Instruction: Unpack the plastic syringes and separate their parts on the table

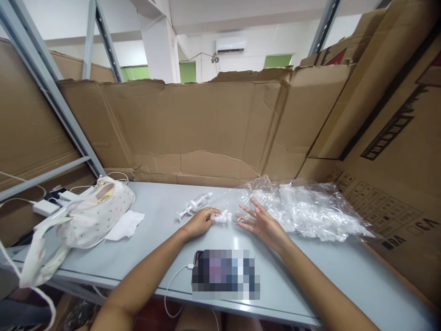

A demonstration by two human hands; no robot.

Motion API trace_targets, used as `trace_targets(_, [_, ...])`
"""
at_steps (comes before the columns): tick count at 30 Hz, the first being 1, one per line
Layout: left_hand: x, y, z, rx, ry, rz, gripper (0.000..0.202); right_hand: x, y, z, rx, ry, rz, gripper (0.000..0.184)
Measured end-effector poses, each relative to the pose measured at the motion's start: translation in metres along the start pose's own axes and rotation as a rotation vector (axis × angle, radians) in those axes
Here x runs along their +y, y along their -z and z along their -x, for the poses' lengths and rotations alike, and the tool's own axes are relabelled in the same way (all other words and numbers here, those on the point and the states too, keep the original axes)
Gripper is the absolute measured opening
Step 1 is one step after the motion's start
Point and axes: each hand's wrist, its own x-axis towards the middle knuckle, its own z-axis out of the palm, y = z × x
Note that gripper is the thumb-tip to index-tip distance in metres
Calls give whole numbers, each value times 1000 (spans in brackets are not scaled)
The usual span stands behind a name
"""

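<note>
My left hand (200,221) rests on the table with its fingers curled against a small cluster of white plastic pieces (223,216). The exact shape of those pieces is too small to make out. Just to their right, my right hand (260,224) is open, its fingers spread at the edge of a clear plastic bag (330,197). Many white plastic parts (310,216) fill that bag. Behind my left hand lies a clear plastic syringe (195,205) with a white plunger and dark markings on its barrel.
A phone (223,273) with a blurred screen lies near the front edge, a white charging cable (168,287) attached. To the left sit a white cloth bag (99,211), a paper tissue (127,225) and white power adapters (46,208). Cardboard walls (206,119) enclose the table (148,257).
</note>
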Motion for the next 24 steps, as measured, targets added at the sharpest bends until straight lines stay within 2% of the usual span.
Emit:
trace_targets(3, [2,2,1,21,-42,-147,32,-4,2,0,10,20,21,52])
trace_targets(6, [1,4,3,30,-67,-200,27,-10,2,1,24,33,59,54])
trace_targets(12, [-3,5,7,66,-119,-236,33,-17,2,2,75,50,105,56])
trace_targets(16, [-3,2,10,81,-77,-223,36,-17,6,1,51,66,146,57])
trace_targets(19, [0,0,12,62,-54,-274,40,-18,8,1,47,69,163,56])
trace_targets(24, [6,0,12,3,-107,-371,35,-24,8,2,75,136,205,54])
